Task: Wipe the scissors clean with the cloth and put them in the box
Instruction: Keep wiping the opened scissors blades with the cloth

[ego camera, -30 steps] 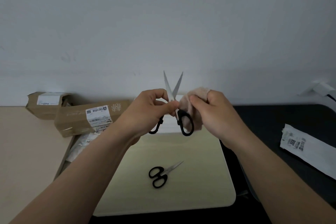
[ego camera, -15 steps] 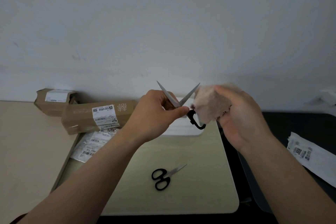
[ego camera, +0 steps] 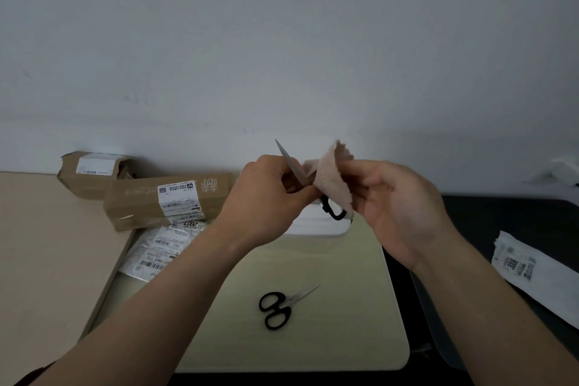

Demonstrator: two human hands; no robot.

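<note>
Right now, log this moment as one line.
step: wiping | left hand: grips held scissors | right hand: holds cloth against them | spare scissors: lying on cream board | boxed: not yet

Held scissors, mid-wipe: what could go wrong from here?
1. The held scissors have a bare blade pointing up beside the cloth; the right hand pinching it could slide onto the edge.
2. The left hand has its grip near the pivot, the black handle hanging free; they might swing or drop.
3. The second scissors on the board may get skipped.
</note>
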